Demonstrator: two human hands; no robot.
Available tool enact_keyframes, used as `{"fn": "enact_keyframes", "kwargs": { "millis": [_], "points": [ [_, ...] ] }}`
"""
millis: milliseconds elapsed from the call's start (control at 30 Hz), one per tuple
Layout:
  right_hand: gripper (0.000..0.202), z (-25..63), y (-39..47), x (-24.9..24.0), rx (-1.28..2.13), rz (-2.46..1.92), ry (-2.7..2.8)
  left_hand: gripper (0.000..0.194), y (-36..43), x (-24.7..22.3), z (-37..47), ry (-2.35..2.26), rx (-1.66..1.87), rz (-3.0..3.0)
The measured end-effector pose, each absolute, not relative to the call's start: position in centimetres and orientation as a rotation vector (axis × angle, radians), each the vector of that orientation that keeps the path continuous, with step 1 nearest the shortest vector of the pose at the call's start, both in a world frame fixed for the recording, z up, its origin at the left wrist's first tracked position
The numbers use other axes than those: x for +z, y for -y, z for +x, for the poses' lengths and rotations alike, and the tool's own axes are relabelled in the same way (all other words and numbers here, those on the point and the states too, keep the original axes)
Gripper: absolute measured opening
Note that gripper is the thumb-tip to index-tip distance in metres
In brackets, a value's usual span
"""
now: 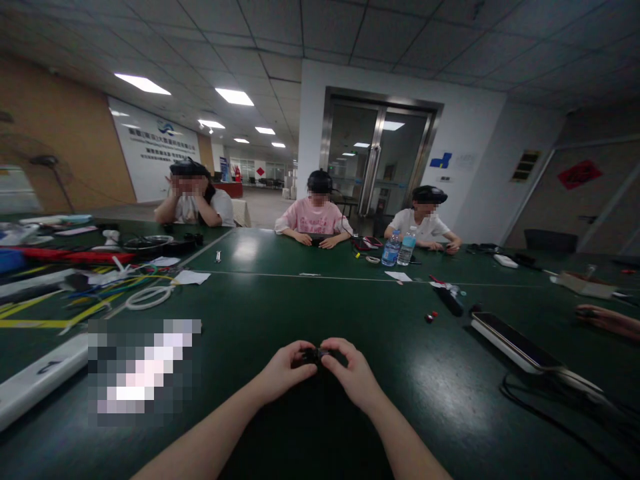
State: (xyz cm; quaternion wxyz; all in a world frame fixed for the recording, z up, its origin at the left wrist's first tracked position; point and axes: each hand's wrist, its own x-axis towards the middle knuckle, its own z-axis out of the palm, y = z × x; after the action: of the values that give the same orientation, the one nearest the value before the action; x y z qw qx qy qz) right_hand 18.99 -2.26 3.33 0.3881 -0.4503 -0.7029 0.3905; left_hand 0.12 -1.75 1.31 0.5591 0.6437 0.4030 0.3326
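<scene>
Small black component (pixel 315 355) — pinched by the left hand (pixel 281 371) at nine o'clock and the right hand (pixel 356 375) at three — seems mid-handling, the next move calling for steady fingertips.

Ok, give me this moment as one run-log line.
left grip: holds small black part | right grip: holds same part | part type: unclear | two bottles: upright, farther across green table
</scene>
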Motion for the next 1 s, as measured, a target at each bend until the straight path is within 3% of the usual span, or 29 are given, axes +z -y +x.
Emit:
{"fn": "enact_keyframes", "kwargs": {
  "millis": [567, 1000],
  "points": [
    [0.027, 19.03, 2.21, 2.96, 1.178, -1.069, 1.838, 0.032, 1.84, 1.67, -0.05, -0.945, 0.814, 1.528],
    [0.024, 19.41, 2.08, 3.07, 1.052, -1.042, 1.814, 0.047, 1.56, 1.35, -0.11, -0.943, 0.773, 1.580]
  ]
}}
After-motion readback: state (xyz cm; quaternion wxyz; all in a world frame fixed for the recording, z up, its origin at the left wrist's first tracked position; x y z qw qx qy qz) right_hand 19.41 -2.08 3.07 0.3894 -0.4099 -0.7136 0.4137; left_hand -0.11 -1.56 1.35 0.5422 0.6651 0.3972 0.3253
